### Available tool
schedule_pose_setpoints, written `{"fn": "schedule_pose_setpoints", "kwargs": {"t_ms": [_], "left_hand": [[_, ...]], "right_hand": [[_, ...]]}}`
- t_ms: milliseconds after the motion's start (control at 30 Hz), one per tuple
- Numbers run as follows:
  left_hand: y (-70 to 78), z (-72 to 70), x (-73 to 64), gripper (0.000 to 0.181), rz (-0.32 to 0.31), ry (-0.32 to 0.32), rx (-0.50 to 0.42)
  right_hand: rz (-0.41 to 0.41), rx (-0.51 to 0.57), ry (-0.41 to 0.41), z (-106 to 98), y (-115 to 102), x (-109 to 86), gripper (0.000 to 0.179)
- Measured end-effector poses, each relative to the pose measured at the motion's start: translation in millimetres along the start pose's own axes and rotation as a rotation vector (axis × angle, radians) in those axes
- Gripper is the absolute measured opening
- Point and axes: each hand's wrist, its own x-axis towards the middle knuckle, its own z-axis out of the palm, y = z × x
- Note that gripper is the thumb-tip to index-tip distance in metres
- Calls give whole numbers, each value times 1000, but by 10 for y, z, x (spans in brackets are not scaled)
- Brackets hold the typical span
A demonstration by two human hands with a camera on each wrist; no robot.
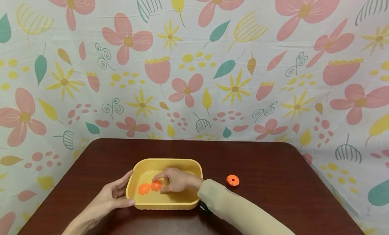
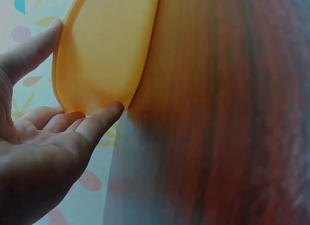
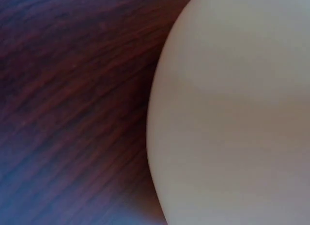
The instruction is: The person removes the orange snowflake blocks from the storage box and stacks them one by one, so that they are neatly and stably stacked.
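Note:
A yellow plastic tray [image 1: 167, 206] stands on the table, with two flat orange notched discs in it. My left hand [image 1: 110, 196] holds its left end, thumb at the near corner and fingers along the far side. In the left wrist view, the left hand [image 2: 53, 133] spans the tray's end [image 2: 106, 46]. My right hand [image 1: 177, 181] reaches inside over the right rim. Its index fingertip and thumb are at opposite edges of the right notched disc [image 1: 156, 185]. The left notched disc [image 1: 144, 188] lies close beside it. Only a pale sleeve [image 3: 232, 113] and tabletop show in the right wrist view.
Another orange notched disc [image 1: 232, 180] lies on the dark wooden table [image 1: 273, 194], right of the tray. A flower-patterned cloth [image 1: 188, 66] hangs behind the table and along its sides. The right forearm crosses the tray's near right corner.

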Motion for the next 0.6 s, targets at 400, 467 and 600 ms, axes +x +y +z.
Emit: {"fn": "schedule_pose_setpoints", "kwargs": {"t_ms": [400,467,600], "left_hand": [[-5,3,-6,96,3,12,-2],[0,5,-9,96,8,6,-2],[0,5,-6,96,5,7,-4]], "right_hand": [[93,57,48,-29,-4,-90,35],[108,50,48,-31,-4,-107,36],[120,57,62,-26,3,-121,34]]}}
